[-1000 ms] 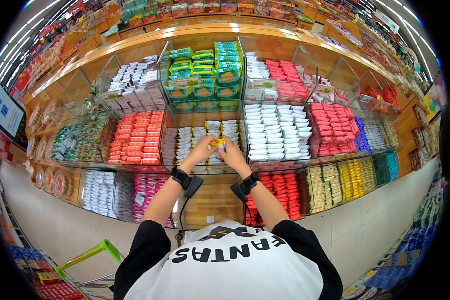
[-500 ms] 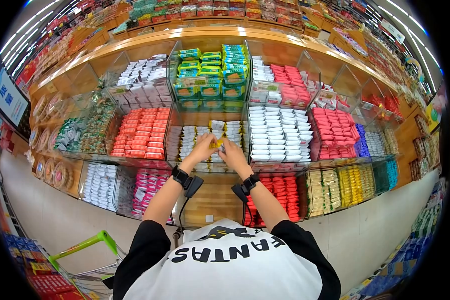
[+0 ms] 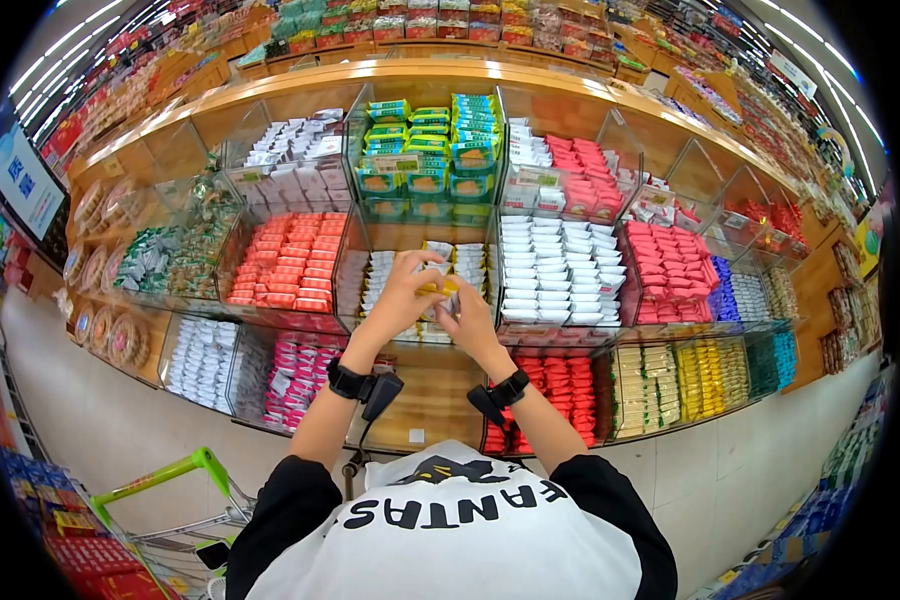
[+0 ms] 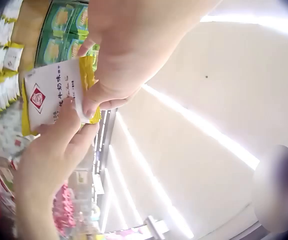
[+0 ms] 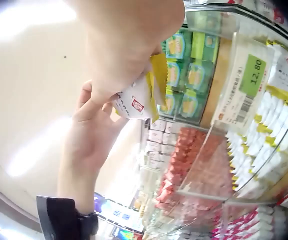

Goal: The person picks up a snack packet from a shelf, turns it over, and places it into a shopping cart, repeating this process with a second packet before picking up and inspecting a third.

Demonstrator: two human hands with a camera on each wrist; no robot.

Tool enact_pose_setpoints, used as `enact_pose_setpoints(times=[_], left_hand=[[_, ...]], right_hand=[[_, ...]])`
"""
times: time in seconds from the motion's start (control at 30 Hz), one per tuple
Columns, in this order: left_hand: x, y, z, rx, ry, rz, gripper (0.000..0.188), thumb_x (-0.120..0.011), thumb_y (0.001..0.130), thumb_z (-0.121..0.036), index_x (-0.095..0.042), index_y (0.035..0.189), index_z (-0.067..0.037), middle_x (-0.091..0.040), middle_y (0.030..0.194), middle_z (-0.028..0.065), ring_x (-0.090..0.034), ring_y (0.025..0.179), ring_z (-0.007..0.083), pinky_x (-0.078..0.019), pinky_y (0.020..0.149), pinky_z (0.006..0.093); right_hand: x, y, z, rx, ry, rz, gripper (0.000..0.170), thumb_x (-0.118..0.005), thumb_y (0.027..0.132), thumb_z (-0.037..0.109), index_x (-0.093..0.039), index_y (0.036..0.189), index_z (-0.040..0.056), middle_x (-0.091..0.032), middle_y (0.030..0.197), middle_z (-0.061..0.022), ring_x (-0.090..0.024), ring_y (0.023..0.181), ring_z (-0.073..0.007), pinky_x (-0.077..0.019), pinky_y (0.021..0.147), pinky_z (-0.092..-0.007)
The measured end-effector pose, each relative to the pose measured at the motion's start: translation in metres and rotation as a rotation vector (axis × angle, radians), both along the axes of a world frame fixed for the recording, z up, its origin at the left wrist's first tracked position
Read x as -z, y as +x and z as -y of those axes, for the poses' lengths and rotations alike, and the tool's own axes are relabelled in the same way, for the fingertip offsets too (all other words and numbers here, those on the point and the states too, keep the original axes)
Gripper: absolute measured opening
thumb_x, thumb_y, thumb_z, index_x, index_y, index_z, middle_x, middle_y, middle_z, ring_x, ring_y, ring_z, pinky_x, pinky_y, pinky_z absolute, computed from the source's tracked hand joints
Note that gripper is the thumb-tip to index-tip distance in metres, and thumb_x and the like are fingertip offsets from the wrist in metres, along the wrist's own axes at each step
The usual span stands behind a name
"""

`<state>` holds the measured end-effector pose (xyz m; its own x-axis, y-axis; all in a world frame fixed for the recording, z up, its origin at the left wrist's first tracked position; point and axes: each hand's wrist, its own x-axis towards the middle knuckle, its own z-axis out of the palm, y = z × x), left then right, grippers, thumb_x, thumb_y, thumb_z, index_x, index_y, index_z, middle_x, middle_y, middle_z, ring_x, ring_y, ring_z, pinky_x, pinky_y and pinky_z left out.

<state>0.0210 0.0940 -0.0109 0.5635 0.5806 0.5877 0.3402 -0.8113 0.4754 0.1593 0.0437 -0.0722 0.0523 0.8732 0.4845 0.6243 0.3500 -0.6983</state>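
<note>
Both hands hold a small white packet with yellow ends (image 4: 46, 97) above a bin of similar packets (image 3: 378, 275). In the head view my left hand (image 3: 402, 298) is at the packet's left, my right hand (image 3: 472, 325) at its lower right. The left wrist view shows the left hand (image 4: 129, 50) pinching one yellow end, while the right hand (image 4: 51, 157) grips the lower edge. A red diamond mark and dark print face that camera. In the right wrist view the packet (image 5: 134, 104) looks bent, between the right hand (image 5: 126, 45) and the left hand (image 5: 91, 132).
Clear-walled bins surround the hands: orange-red packets (image 3: 290, 262) left, white packets (image 3: 560, 268) right, green packs (image 3: 430, 150) behind. A price tag (image 5: 241, 82) hangs on a bin front. A green-handled cart (image 3: 155, 482) stands at lower left.
Both hands have come up toward the head camera with the packet still between them. The left fingers are more spread, and the right hand sits slightly lower and further right.
</note>
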Motion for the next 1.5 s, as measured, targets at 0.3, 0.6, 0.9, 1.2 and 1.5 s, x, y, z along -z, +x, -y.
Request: enact_pose_setpoints(times=[0.3,0.6,0.9,1.2,1.5], left_hand=[[-0.027,-0.005,0.043,0.12,-0.427,0.234,0.011,-0.061,0.068,-0.004,-0.051,0.072,-0.002,-0.053,0.091,0.0073,-0.05,0.087,0.0208,-0.0371,0.079,0.0305],[-0.011,-0.019,0.062,0.097,-0.458,0.225,0.012,-0.061,0.069,-0.007,-0.056,0.08,-0.003,-0.051,0.097,0.008,-0.047,0.094,0.0203,-0.0364,0.081,0.03],[0.009,-0.031,0.085,0.075,-0.768,0.482,0.052,-0.058,0.076,-0.005,-0.035,0.122,-0.004,-0.041,0.12,0.0092,-0.036,0.115,0.0177,-0.0382,0.087,0.0294],[0.002,-0.041,0.107,0.023,-1.017,0.455,0.034,-0.06,0.076,-0.004,-0.048,0.107,0.006,-0.057,0.097,0.0113,-0.055,0.089,0.0133,-0.0451,0.076,0.0245],[0.004,-0.04,0.117,-0.02,-0.906,0.43,0.031,-0.061,0.074,-0.004,-0.052,0.103,0.005,-0.058,0.096,0.0097,-0.055,0.087,0.0128,-0.0464,0.073,0.0231]], right_hand=[[-0.041,-0.02,0.042,-0.096,-0.06,-0.235,0.053,-0.066,0.069,0.022,-0.038,0.11,0.0035,-0.055,0.087,-0.0194,-0.057,0.076,-0.0319,-0.0455,0.063,-0.0342],[-0.032,-0.027,0.057,-0.205,-0.151,-0.276,0.059,-0.069,0.067,0.019,-0.033,0.112,0.0051,-0.054,0.095,-0.0166,-0.056,0.087,-0.0254,-0.0446,0.071,-0.0317],[-0.022,-0.027,0.061,-0.329,-0.221,-0.747,0.053,-0.068,0.069,0.01,-0.036,0.111,0.0047,-0.051,0.101,-0.0091,-0.052,0.09,-0.0133,-0.0442,0.074,-0.0265],[-0.028,-0.026,0.075,-0.289,-0.181,-0.517,0.057,-0.073,0.064,0.019,-0.039,0.108,0.0046,-0.056,0.093,-0.0127,-0.056,0.087,-0.0189,-0.0436,0.074,-0.0286],[-0.046,-0.017,0.086,-0.36,-0.225,-0.397,0.054,-0.071,0.066,0.019,-0.039,0.107,0.0048,-0.056,0.093,-0.0135,-0.057,0.083,-0.0206,-0.0441,0.071,-0.0291]])
